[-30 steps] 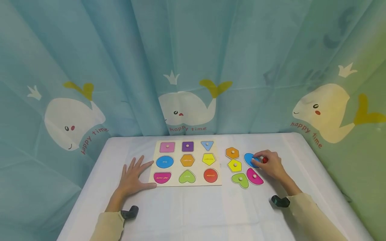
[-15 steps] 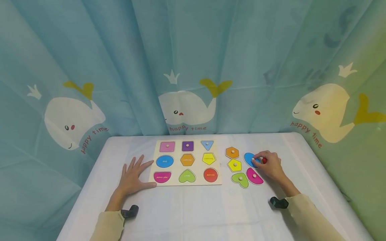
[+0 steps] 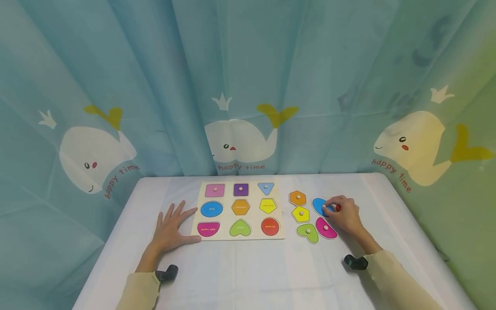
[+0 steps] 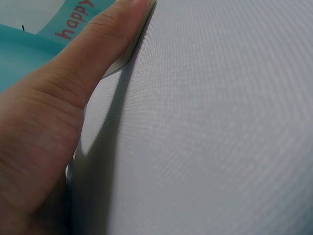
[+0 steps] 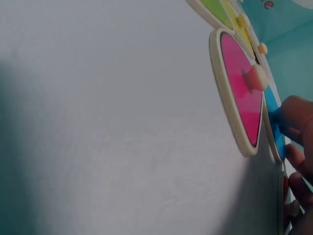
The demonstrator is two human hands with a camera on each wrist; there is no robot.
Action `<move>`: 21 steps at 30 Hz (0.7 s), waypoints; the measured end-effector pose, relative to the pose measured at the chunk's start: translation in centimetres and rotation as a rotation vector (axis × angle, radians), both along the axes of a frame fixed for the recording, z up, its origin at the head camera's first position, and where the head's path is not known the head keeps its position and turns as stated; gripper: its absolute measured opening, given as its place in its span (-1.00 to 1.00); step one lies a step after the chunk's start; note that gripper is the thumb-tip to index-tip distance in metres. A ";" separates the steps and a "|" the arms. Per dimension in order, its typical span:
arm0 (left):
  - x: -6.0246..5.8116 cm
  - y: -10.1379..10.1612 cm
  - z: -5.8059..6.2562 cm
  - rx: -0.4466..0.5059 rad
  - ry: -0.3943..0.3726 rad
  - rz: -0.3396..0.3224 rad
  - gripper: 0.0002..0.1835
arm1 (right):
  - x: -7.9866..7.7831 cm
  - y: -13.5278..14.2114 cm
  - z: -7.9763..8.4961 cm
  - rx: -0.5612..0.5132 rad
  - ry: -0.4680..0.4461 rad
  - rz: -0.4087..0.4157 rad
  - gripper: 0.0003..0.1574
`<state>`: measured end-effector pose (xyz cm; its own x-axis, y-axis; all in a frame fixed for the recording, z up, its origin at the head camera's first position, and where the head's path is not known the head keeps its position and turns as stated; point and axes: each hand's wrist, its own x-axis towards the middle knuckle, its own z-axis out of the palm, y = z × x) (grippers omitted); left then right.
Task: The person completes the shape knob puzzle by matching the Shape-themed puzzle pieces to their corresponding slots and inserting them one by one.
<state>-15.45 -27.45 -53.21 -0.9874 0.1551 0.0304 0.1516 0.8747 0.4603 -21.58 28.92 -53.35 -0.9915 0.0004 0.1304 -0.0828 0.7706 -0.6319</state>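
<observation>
My left hand (image 3: 168, 232) lies with spread fingers at the left edge of a pale wooden shape puzzle board (image 3: 225, 217). Its thumb touches the board's near corner in the left wrist view. Over on the right, my right hand (image 3: 347, 216) pinches the knob of a blue oval puzzle piece (image 3: 319, 204) between thumb and finger. The oval appears to lie on the table. A red piece (image 3: 338, 208) is mostly hidden beneath this hand. Close by lies a magenta half-round piece (image 5: 240, 83) with a wooden knob.
Orange hexagon (image 3: 297, 198), yellow pentagon (image 3: 299, 216) and green heart (image 3: 308, 235) pieces lie between the board and my right hand. Pink rectangle (image 3: 211, 192), purple square (image 3: 241, 192) and light blue triangle (image 3: 265, 191) pieces sit in the board's far row. A whale-print curtain (image 3: 248, 51) hangs behind the table.
The view has shifted slightly. Both hands keep nearly the same positions, the right one still at the blue oval's knob, and the pieces have not visibly moved.
</observation>
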 end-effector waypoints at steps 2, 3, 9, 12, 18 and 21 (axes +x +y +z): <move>-0.1 -0.1 -0.1 -0.004 -0.005 0.001 0.08 | 0.0 -0.2 0.3 -0.010 -0.006 -0.002 -0.77; -0.1 -0.1 -0.1 -0.006 -0.007 0.002 0.08 | 0.0 -0.3 0.5 -0.015 -0.007 -0.002 -0.78; -0.1 -0.1 -0.2 0.003 -0.011 -0.001 0.07 | -0.3 -1.1 1.8 -0.054 0.002 0.036 -0.82; 0.0 0.0 -0.2 -0.003 -0.004 -0.003 0.08 | -0.6 -1.7 2.3 -0.073 0.009 0.051 -0.84; 0.0 0.0 -0.3 -0.008 0.005 -0.001 0.08 | -1.4 -3.2 3.1 -0.095 0.061 0.088 -0.84; 0.1 0.0 -0.3 -0.003 0.009 -0.004 0.07 | -1.8 -4.2 3.6 -0.104 0.082 0.105 -0.84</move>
<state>-15.39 -27.42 -53.50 -0.9864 0.1596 0.0383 0.1594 0.8756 0.4559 -23.42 24.76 -49.80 -0.9729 -0.0849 0.2153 -0.2138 0.6860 -0.6955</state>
